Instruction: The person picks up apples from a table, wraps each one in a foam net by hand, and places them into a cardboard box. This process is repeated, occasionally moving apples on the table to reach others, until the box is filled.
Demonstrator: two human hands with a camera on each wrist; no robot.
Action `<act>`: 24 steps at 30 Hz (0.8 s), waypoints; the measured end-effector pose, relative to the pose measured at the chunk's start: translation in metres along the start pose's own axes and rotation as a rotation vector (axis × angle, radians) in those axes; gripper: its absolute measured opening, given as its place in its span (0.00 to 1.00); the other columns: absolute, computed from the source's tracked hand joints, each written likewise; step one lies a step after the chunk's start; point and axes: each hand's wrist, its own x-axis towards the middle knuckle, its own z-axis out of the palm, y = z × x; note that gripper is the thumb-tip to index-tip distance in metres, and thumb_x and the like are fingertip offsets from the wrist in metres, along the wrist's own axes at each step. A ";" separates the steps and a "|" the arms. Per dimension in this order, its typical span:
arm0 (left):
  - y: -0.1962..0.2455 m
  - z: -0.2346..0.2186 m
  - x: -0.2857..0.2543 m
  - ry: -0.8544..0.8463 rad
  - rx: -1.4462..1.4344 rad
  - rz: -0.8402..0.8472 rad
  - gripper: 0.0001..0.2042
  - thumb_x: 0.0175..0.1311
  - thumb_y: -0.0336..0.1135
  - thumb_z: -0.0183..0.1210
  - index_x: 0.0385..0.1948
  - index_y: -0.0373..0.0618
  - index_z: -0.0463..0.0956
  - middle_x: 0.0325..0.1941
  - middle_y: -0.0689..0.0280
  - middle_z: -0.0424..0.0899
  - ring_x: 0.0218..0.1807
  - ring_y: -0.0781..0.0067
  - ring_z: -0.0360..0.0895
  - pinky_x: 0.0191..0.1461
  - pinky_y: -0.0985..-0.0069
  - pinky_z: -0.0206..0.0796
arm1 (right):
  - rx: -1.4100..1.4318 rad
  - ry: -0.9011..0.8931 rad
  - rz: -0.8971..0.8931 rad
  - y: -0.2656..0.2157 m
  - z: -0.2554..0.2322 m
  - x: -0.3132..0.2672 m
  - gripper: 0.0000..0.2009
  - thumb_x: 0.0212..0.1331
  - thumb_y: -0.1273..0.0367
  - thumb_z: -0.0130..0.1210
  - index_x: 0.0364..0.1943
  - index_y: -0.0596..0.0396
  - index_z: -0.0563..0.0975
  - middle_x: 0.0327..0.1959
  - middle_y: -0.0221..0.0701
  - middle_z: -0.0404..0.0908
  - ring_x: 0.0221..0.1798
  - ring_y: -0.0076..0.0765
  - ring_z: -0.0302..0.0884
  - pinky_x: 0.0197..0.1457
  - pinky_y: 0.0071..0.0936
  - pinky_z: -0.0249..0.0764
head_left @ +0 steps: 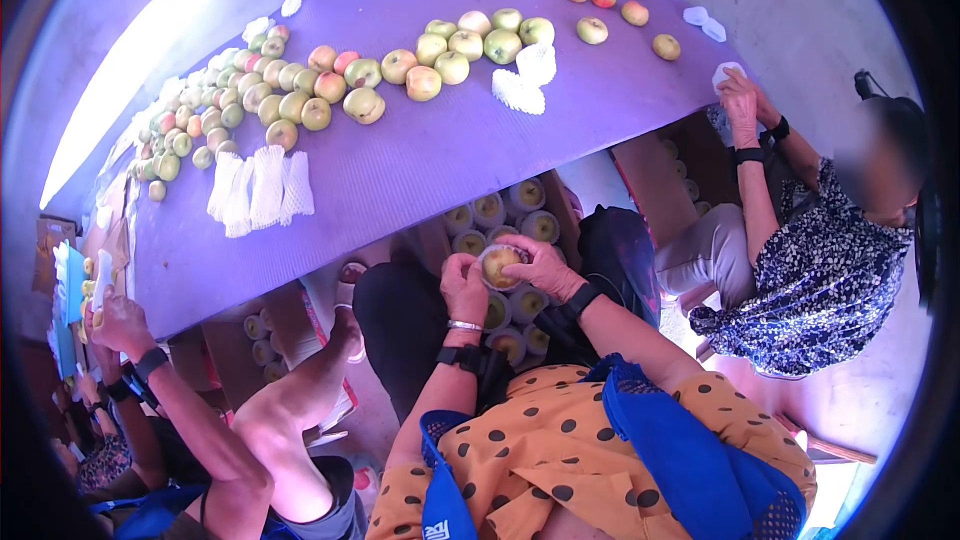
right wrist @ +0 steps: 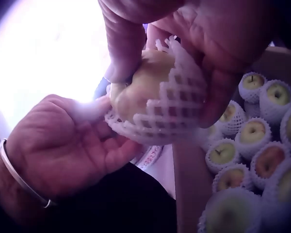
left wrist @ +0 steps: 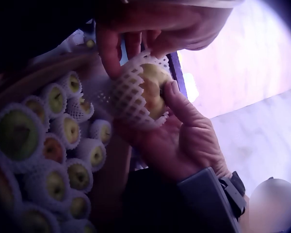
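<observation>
Head view: a person's left hand (head_left: 463, 286) grips the white foam net (right wrist: 179, 109) around an apple (head_left: 499, 266) that the right hand (head_left: 545, 266) clasps, above a carton (right wrist: 193, 194) of netted apples (right wrist: 252, 132).

Apple (head_left: 494, 265) between left hand (head_left: 464, 294) and right hand (head_left: 544, 268), above a box (right wrist: 190, 194).
Wrapped apples (right wrist: 252, 132) sit in the box; beyond, loose apples (head_left: 316, 116) lie on the table (head_left: 400, 165), mostly left, with foam nets (head_left: 268, 188) on their near side.

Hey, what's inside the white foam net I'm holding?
A yellowish apple, one end bare. The foam net, left hand and right hand cover much of the rest, so its far end can't be seen.
</observation>
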 end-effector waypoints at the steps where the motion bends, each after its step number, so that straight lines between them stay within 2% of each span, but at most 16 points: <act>1: -0.003 0.001 -0.001 -0.002 0.000 0.000 0.01 0.51 0.24 0.51 0.25 0.40 0.69 0.23 0.68 0.72 0.26 0.82 0.70 0.23 0.83 0.69 | 0.000 0.002 0.000 0.000 0.000 0.000 0.24 0.41 0.72 0.59 0.48 0.58 0.68 0.43 0.29 0.71 0.44 0.21 0.68 0.50 0.19 0.65; 3: -0.004 0.003 -0.003 -0.091 0.049 0.105 0.04 0.50 0.25 0.53 0.28 0.41 0.69 0.26 0.67 0.73 0.27 0.81 0.71 0.23 0.83 0.67 | 0.032 0.010 0.004 0.000 0.002 0.000 0.24 0.41 0.72 0.58 0.47 0.59 0.69 0.43 0.29 0.71 0.45 0.22 0.68 0.50 0.19 0.65; 4: 0.000 0.006 -0.004 -0.090 0.050 0.104 0.04 0.50 0.25 0.53 0.28 0.41 0.69 0.26 0.67 0.73 0.27 0.81 0.71 0.23 0.83 0.67 | 0.033 0.009 0.005 0.000 0.003 0.001 0.24 0.41 0.72 0.58 0.47 0.59 0.69 0.43 0.29 0.71 0.45 0.22 0.68 0.50 0.19 0.65; 6: 0.009 0.013 -0.008 -0.019 -0.193 -0.083 0.09 0.49 0.25 0.54 0.33 0.42 0.69 0.30 0.68 0.73 0.30 0.81 0.71 0.24 0.82 0.68 | -0.067 0.038 -0.010 0.002 0.003 0.002 0.24 0.41 0.71 0.59 0.48 0.59 0.69 0.44 0.30 0.71 0.45 0.23 0.68 0.50 0.20 0.65; 7: 0.010 0.011 -0.007 -0.019 -0.193 -0.084 0.09 0.49 0.25 0.54 0.33 0.42 0.69 0.30 0.68 0.73 0.30 0.81 0.71 0.24 0.82 0.68 | -0.068 0.038 -0.009 0.003 0.003 0.002 0.24 0.41 0.71 0.59 0.48 0.59 0.69 0.44 0.30 0.71 0.45 0.23 0.68 0.50 0.20 0.65; 9: 0.013 0.005 -0.005 -0.220 -0.209 -0.221 0.14 0.48 0.25 0.56 0.38 0.42 0.67 0.35 0.67 0.73 0.33 0.79 0.72 0.27 0.80 0.71 | -0.055 -0.005 -0.035 0.005 0.002 0.002 0.24 0.41 0.70 0.60 0.48 0.59 0.69 0.44 0.31 0.71 0.45 0.24 0.68 0.50 0.21 0.65; 10: 0.015 0.003 -0.003 -0.220 -0.208 -0.223 0.14 0.48 0.25 0.56 0.38 0.42 0.67 0.35 0.67 0.73 0.33 0.79 0.72 0.27 0.80 0.71 | -0.054 -0.005 -0.034 0.007 0.000 0.002 0.24 0.41 0.70 0.60 0.48 0.59 0.69 0.44 0.31 0.71 0.45 0.24 0.68 0.50 0.21 0.65; 12: 0.022 -0.001 -0.001 -0.225 -0.409 -0.428 0.16 0.47 0.26 0.57 0.40 0.41 0.68 0.37 0.66 0.74 0.36 0.77 0.73 0.29 0.79 0.73 | 0.169 -0.052 0.003 0.007 -0.005 0.002 0.23 0.45 0.68 0.58 0.48 0.59 0.69 0.43 0.32 0.71 0.44 0.24 0.69 0.48 0.21 0.66; 13: 0.025 -0.002 -0.001 -0.228 -0.406 -0.428 0.16 0.47 0.26 0.57 0.40 0.41 0.68 0.37 0.66 0.74 0.36 0.77 0.73 0.29 0.79 0.73 | 0.172 -0.049 0.003 0.006 -0.006 0.003 0.23 0.45 0.68 0.58 0.48 0.59 0.69 0.43 0.32 0.71 0.44 0.24 0.69 0.48 0.21 0.66; 15: 0.029 -0.003 -0.001 -0.266 -0.438 -0.470 0.16 0.47 0.26 0.57 0.40 0.41 0.68 0.38 0.66 0.74 0.38 0.76 0.74 0.30 0.79 0.72 | 0.178 0.029 0.198 0.001 -0.007 0.002 0.19 0.48 0.67 0.54 0.45 0.59 0.71 0.40 0.32 0.73 0.41 0.24 0.70 0.45 0.21 0.68; 19: 0.024 0.001 -0.005 -0.322 -0.398 -0.428 0.17 0.45 0.25 0.58 0.40 0.41 0.68 0.37 0.66 0.74 0.37 0.77 0.73 0.32 0.79 0.71 | 0.112 0.075 0.155 0.011 -0.008 0.003 0.16 0.51 0.65 0.51 0.43 0.59 0.73 0.36 0.31 0.75 0.38 0.23 0.71 0.42 0.20 0.68; 21: 0.015 0.005 -0.006 -0.272 -0.226 -0.248 0.19 0.42 0.25 0.61 0.40 0.41 0.68 0.36 0.66 0.74 0.36 0.77 0.73 0.35 0.79 0.70 | 0.028 0.084 0.130 0.007 -0.006 0.002 0.14 0.50 0.65 0.52 0.38 0.59 0.76 0.34 0.30 0.76 0.36 0.22 0.71 0.41 0.20 0.68; 22: 0.015 0.005 -0.006 -0.272 -0.225 -0.247 0.19 0.42 0.25 0.61 0.40 0.41 0.68 0.36 0.66 0.74 0.36 0.77 0.73 0.35 0.79 0.70 | 0.029 0.084 0.129 0.005 -0.005 0.001 0.14 0.50 0.65 0.52 0.38 0.59 0.76 0.34 0.30 0.76 0.36 0.22 0.71 0.41 0.20 0.68; 24: 0.019 0.004 -0.005 -0.268 -0.250 -0.297 0.20 0.39 0.24 0.62 0.38 0.40 0.69 0.35 0.67 0.74 0.35 0.77 0.73 0.38 0.80 0.69 | -0.123 0.136 -0.018 0.000 -0.004 -0.001 0.12 0.48 0.66 0.52 0.35 0.60 0.77 0.32 0.31 0.76 0.34 0.25 0.72 0.39 0.21 0.68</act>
